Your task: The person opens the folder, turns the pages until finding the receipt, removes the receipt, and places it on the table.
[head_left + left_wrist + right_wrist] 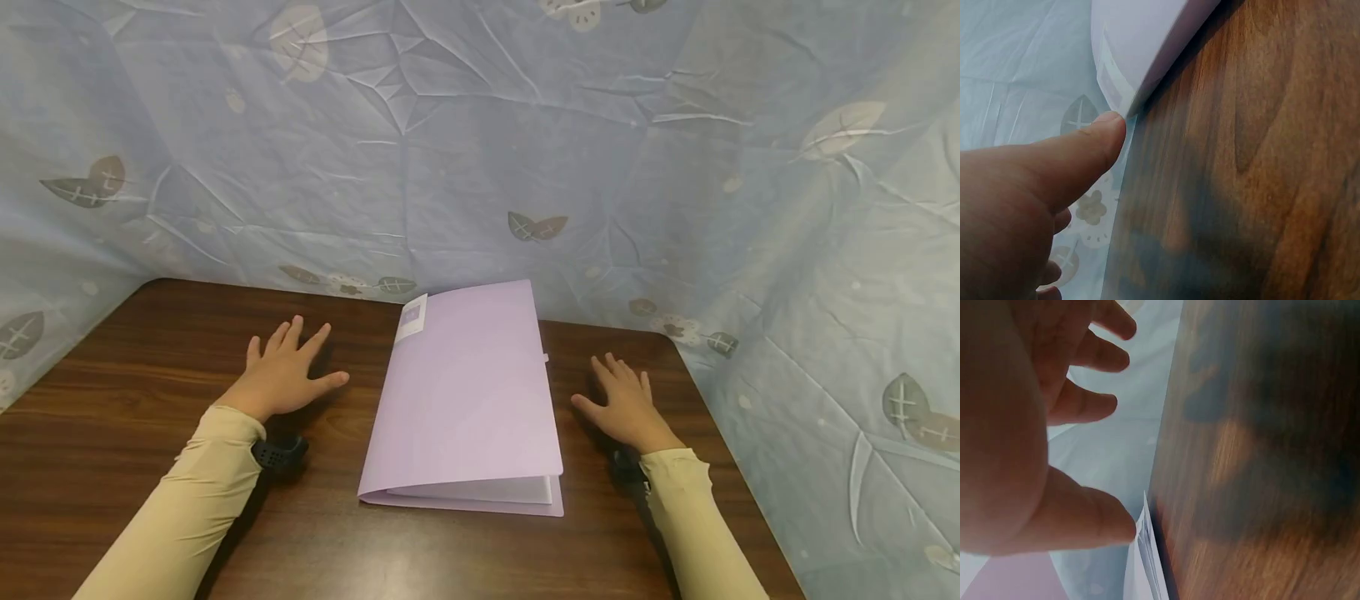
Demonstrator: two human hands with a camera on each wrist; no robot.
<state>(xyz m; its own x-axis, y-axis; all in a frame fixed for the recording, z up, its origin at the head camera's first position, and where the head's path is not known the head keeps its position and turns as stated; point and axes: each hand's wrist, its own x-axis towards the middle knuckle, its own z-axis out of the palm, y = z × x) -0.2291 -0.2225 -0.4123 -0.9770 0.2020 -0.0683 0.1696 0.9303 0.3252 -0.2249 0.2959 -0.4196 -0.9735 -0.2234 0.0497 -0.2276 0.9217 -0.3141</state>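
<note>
A light purple folder (465,392) lies on the dark wooden table, its front cover slightly raised so that white pages show at the near edge. It has a white label (411,317) at its upper left corner. To the left of the folder, my left hand (281,375) hovers over the table with fingers spread, holding nothing. On the other side my right hand (622,404) is held above the wood, fingers apart and likewise holding nothing. In the right wrist view the folder's open side (1147,559) shows beyond the thumb.
The brown wooden table (97,417) has rounded far corners. A pale blue curtain (465,150) with a leaf print hangs behind it and along both sides. Dark wrist-worn devices sit on the left wrist (280,452) and the right wrist (626,467).
</note>
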